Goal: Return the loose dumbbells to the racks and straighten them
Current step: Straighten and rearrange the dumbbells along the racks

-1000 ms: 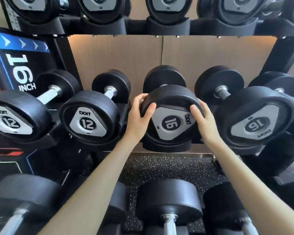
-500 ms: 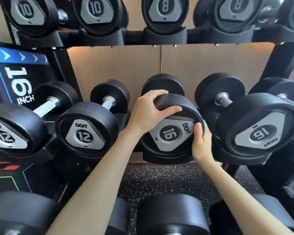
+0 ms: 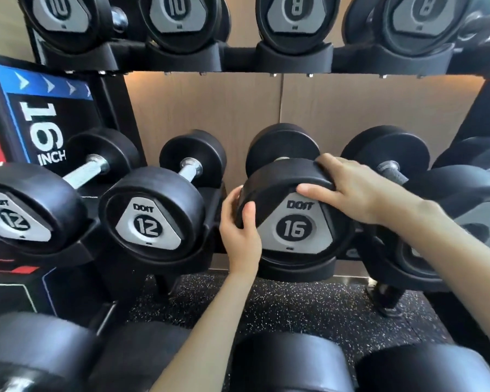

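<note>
- Three tiers of the rack (image 3: 238,62) are in view. Every cradle that shows holds a dumbbell, and none lies loose on the visible strip of floor (image 3: 294,304). Judged: returning looks done in this stretch and straightening is the step in hand.
- The 16 (image 3: 294,227) is seated in its cradle (image 3: 294,271) on the middle tier, third from the rack's left edge. Its plate reads upright with the brand line on top, so it looks squared or very nearly so.
- Left hand (image 3: 239,233) grips the left rim of the 16's front head, thumb on the face, fingers curled behind the rim.
- Right hand (image 3: 351,188) grips the top right of the same head, fingers curled over the top, thumb along the front edge.
- Both arms reach up from the bottom edge of the view. The right forearm crosses the right neighbour (image 3: 464,182).
- Left to do, as judged:
  - The far-left 12 (image 3: 14,219) has a tilted plate and likely wants a turn.
  - The second 12 (image 3: 147,226) is close to upright.
  - The right neighbour's plate is mostly hidden, so its state cannot be told.
</note>
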The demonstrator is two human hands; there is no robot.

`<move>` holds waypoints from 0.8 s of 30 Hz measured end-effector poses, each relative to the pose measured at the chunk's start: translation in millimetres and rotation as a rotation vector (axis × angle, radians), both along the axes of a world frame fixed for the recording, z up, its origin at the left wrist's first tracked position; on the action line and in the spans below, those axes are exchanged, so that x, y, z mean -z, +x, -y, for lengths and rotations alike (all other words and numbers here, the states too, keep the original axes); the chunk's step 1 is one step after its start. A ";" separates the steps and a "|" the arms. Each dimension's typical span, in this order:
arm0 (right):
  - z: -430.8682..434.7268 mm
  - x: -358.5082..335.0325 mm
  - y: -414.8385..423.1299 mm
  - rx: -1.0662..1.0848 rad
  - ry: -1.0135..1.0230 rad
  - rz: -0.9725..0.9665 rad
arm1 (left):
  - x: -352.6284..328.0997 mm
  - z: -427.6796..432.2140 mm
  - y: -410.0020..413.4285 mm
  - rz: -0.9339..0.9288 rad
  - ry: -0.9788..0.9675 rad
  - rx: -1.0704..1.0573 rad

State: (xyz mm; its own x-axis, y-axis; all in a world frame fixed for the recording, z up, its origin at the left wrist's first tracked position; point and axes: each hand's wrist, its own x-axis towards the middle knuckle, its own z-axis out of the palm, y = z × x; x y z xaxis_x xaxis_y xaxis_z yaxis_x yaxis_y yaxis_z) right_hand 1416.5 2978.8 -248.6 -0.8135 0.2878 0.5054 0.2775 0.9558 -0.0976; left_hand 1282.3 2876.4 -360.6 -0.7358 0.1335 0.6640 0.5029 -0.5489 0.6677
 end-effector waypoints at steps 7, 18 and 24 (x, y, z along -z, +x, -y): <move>4.4 67.1 1.3 -0.182 -0.632 -0.664 | -0.4 9.6 -14.8 -0.213 -0.258 0.047; -2.5 118.7 0.7 -0.149 -0.789 -0.730 | -58.4 13.2 -11.4 -0.403 -0.492 0.046; -10.6 102.1 2.0 -0.148 -0.617 -0.597 | -47.9 13.6 -19.2 -0.308 -0.406 -0.015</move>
State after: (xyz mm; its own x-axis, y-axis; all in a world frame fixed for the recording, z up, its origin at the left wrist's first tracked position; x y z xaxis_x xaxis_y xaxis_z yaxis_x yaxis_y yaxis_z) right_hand 1418.4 2989.4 -350.7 -0.5131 0.5627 0.6481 -0.1083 0.7067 -0.6992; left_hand 1263.1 2862.7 -312.7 -0.5177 0.4168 0.7472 0.7162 -0.2666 0.6449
